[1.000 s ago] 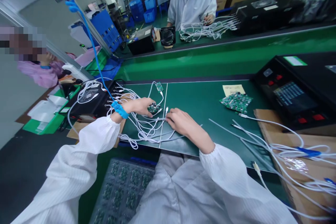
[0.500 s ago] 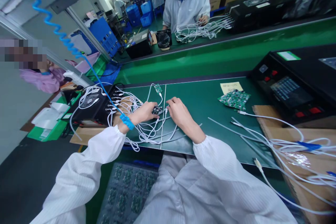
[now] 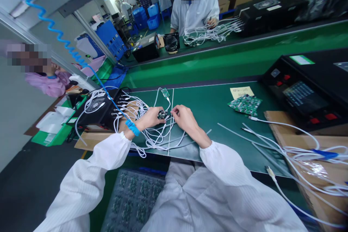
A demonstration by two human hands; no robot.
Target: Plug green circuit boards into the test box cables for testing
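Note:
My left hand (image 3: 152, 117), with a blue wrist strap (image 3: 132, 127) behind it, grips a small dark circuit board (image 3: 162, 114) by its left side. Just right of the board, my right hand (image 3: 185, 117) has thumb and forefinger pinched together; what lies between them is too small to make out. A white cable plug (image 3: 166, 117) shows at the board's lower edge. Beyond the hands, a green circuit board (image 3: 165, 92) lies on the bench with a white cable at it. Tangled white cables (image 3: 152, 138) spread under and around my left hand.
Left stands a black box (image 3: 99, 116) with many cables plugged in. Stacked green boards (image 3: 246, 104) lie by a yellow note (image 3: 241, 91). A black tester (image 3: 307, 90) and bundled cables (image 3: 307, 152) occupy the right. A tray of boards (image 3: 133, 199) sits below the bench edge. A co-worker (image 3: 194, 11) sits opposite.
My right hand has shifted slightly, its fingertips now pinched closer together beside the board. My left hand still grips the board. The whole view has moved a little.

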